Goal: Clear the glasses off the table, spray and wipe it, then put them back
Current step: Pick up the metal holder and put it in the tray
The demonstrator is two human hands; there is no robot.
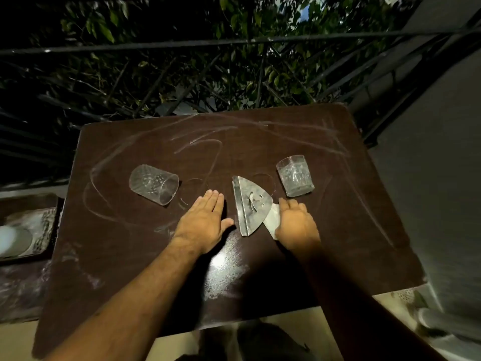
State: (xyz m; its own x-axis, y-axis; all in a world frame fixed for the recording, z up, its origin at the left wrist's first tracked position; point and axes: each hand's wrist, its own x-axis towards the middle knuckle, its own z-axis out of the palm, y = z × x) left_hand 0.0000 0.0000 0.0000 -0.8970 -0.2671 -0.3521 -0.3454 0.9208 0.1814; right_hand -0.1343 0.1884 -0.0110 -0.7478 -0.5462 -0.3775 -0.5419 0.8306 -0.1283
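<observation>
From the head view, two glasses are sitting on the brown table point(338, 204): the left glass point(154, 184) and the right glass point(295, 175), flanking one metal napkin holder point(252, 204). No writing is showing. The left hand point(205, 221) is lying flat, released; the right hand point(296, 225) is grasping a white napkin point(272, 220).

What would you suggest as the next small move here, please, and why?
Probably move the left hand, lying flat and empty on the table, to the nearer left glass; both glasses stand on the streaked top, and the right hand holds white paper.
</observation>
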